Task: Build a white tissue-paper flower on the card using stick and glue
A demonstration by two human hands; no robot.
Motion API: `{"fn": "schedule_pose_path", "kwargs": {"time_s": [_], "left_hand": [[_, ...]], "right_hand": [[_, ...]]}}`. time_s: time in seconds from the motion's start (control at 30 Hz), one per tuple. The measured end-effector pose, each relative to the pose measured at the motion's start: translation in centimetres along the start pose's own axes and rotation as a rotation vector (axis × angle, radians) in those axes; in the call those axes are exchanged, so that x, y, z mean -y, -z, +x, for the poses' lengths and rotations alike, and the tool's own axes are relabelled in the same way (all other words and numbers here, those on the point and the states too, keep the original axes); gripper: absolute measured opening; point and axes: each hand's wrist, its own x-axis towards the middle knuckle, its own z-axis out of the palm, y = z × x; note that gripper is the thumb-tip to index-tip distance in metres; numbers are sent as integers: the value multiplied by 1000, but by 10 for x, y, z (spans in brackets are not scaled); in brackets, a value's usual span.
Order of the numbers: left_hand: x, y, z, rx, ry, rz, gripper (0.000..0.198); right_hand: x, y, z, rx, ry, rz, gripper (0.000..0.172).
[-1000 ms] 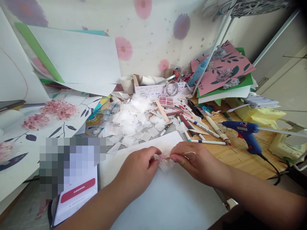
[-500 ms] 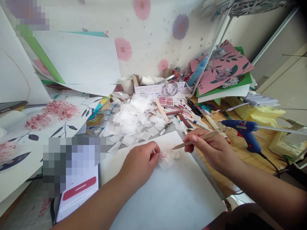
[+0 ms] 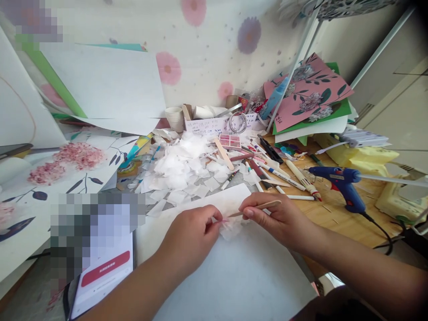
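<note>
at far left, a flower print [image 3: 80, 156] spreads flat below a leaning white sheet [image 3: 107, 84]. nearer, a phone [image 3: 106, 269] lies just beside the left forearm, its upper part blurred out. the left hand [image 3: 194, 232] comes next, thumb and forefinger pinched narrow on the left edge of the tissue [image 3: 231, 230]. beyond it a heap of scraps [image 3: 180, 156] crowds the far edge of the paper [image 3: 230, 276], with cups [image 3: 174, 118] and a box [image 3: 205, 126] behind. the tissue sits on the paper between both hands, its left side partly hidden by fingers. the right hand [image 3: 272, 218] holds a stick [image 3: 271, 205] in a close finger grip, its tip at the tissue. behind that hand lie a palette [image 3: 230, 141] and a jumble of pens [image 3: 267, 171]. further right are a glue gun [image 3: 338, 177], a pink card [image 3: 317, 96] behind it, and a yellow pack [image 3: 363, 162].
</note>
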Motion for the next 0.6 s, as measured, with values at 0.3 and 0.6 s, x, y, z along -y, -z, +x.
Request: {"fn": "schedule_pose_path", "kwargs": {"time_s": [0.3,0.6], "left_hand": [[0,1,-5,-3,52,-80,17],[0,0,-5,9,-37,34,30]], "right_hand": [[0,3,-3,-33,-12,3,23],[4,-5,-5,68,207,-152,18]]}}
